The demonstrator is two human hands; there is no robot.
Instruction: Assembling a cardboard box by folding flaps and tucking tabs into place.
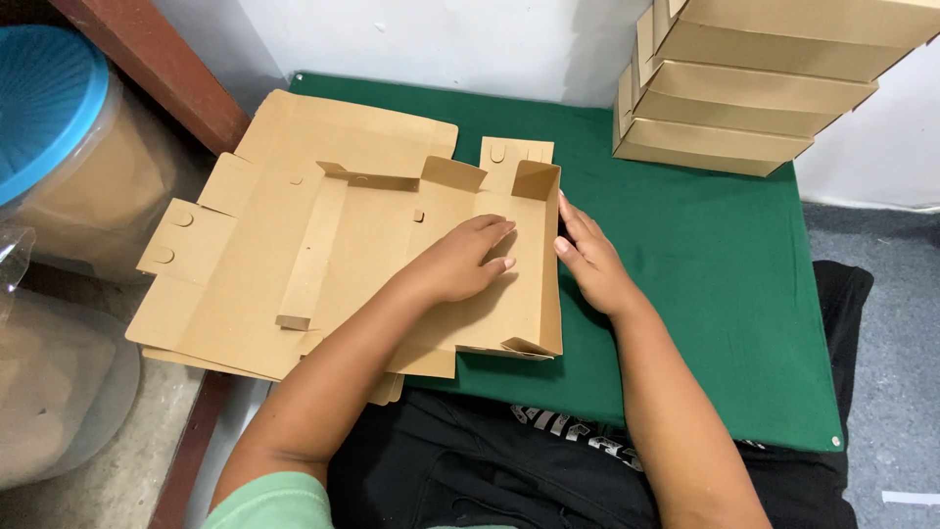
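Left hand [458, 263]: palm down, fingers spread flat, pressing floor of half-folded brown cardboard box blank [382, 245] at counter's left edge. Right hand [590, 257]: fingers straight and open, laid against outside of raised right wall. Green cloth [705, 255] covering counter. Stack of finished boxes [744, 88] at far right corner. Blue-lidded tub [49, 108] beyond left edge.

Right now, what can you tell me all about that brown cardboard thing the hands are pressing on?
The half-folded box is plain brown cardboard, lying flat on top of a pile of unfolded sheets on the green cloth. Its right side wall is folded upright, with small corner flaps standing at both ends; the rest is still flat. The left hand presses palm-down on its floor, and the right hand pushes against the outside of the raised wall.
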